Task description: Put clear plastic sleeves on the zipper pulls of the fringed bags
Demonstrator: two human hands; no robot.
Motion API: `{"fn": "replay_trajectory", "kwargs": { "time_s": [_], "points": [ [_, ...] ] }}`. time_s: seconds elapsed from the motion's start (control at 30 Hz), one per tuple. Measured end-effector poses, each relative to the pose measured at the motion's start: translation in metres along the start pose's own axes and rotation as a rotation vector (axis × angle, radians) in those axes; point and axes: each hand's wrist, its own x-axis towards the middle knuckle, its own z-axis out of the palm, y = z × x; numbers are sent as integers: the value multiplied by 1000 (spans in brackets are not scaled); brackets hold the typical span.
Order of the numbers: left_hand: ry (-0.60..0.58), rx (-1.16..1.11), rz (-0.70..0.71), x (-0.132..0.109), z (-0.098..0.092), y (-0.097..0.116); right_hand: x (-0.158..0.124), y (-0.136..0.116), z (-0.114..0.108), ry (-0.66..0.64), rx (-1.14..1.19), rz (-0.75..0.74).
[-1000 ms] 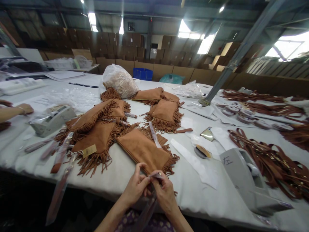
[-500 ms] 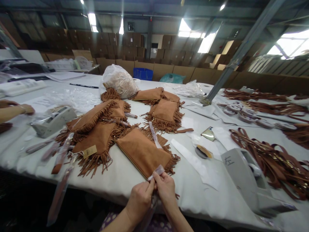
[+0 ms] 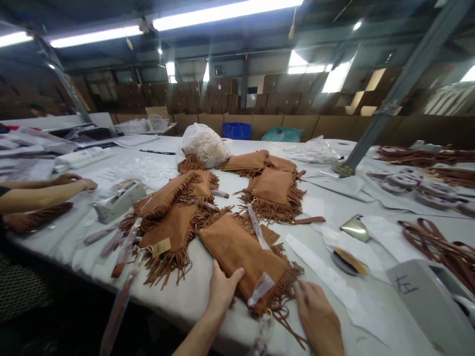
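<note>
A tan suede fringed pouch (image 3: 245, 252) lies flat on the table before me, its zip edge toward the lower left. My left hand (image 3: 221, 291) grips that edge, thumb on top of the suede. A strip of clear wrapping (image 3: 261, 288) rests on the pouch's near corner. From a ring there a wrapped strap (image 3: 262, 331) hangs toward the table edge. Beside the fringe on the right is my right hand (image 3: 316, 314), fingers extended and loosely bent at the fringe ends, nothing visibly held. More fringed pouches (image 3: 172, 225) are piled to the left, one with a paper tag (image 3: 161, 246).
Two tape dispensers stand on the table, one (image 3: 120, 201) at left, one (image 3: 426, 296) at right. A tape roll (image 3: 349, 260) and brown straps (image 3: 432, 242) lie at right. Another person's arms (image 3: 48, 195) work at far left. A metal post (image 3: 389, 106) rises at the back right.
My hands were together at the pouch's near corner, pinching clear wrapping; they are now apart. The left has moved to the zip edge, the right to the fringe. The view has turned left and up.
</note>
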Motion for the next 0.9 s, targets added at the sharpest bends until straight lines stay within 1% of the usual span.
{"fn": "replay_trajectory", "kwargs": {
  "time_s": [0.07,0.1,0.17,0.23,0.3,0.37,0.43,0.5,0.53,0.57,0.6,0.63,0.67,0.7,0.73,0.77,0.8,0.83,0.9],
  "points": [
    [43,85,166,7,11,6,-4,5,7,-15,8,-102],
    [20,98,241,8,13,10,-6,7,8,-21,27,-125],
    [-83,74,346,9,8,23,-8,9,7,-18,81,-106],
    [-210,57,419,8,-9,45,-9,11,2,-2,147,-13],
    [-307,81,453,12,-35,74,-7,12,-4,2,204,114],
    [-343,92,420,25,-66,108,-1,14,-10,-11,244,256],
    [-299,124,454,48,-98,142,12,15,-16,-33,290,394],
    [-231,281,532,78,-129,173,36,18,-20,-50,348,488],
    [-150,424,602,93,-141,186,52,20,-21,-56,377,514],
    [-16,609,682,107,-149,199,70,22,-20,-60,400,527],
    [153,779,758,119,-152,209,89,24,-19,-62,416,531],
    [300,905,826,128,-150,216,109,26,-15,-59,425,528],
    [395,985,876,136,-140,220,130,27,-10,-49,427,523],
    [413,1019,895,141,-124,220,151,28,-4,-34,419,520],
    [358,1003,879,145,-102,215,171,29,3,-17,404,529],
    [194,973,818,147,-76,206,191,29,12,-3,389,539],
    [8,952,685,150,-46,194,210,28,21,9,376,552],
    [-127,926,531,153,-14,178,227,28,31,19,367,564],
    [-191,913,442,163,45,144,257,27,50,35,366,583]
  ]
}}
